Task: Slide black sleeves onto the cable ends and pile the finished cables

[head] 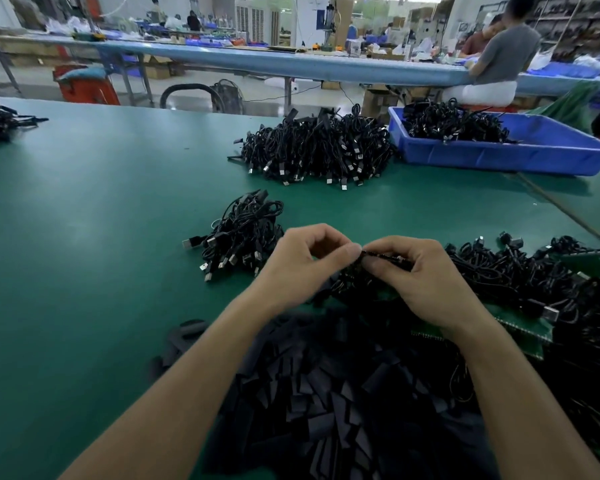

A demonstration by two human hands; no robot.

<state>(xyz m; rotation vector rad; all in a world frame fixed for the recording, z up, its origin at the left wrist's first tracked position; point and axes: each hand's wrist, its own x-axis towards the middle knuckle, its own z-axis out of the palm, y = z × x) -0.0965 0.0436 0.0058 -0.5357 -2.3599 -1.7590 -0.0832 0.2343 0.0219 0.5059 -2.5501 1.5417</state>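
L hand (pixel 302 265) & R hand (pixel 421 277) both pinch one black cable end (pixel 386 255). Sleeve pile (pixel 326 393) sits under them on green table (pixel 84 237).

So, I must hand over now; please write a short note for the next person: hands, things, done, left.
Left hand and right hand together pinch one cable end; sleeve not clearly on yet.
Loose sleeves lie nearest you, untreated cable heap at right, probably.
Small pile beyond the left hand looks finished.
Left: that heap, perhaps also the far pile and blue bin.
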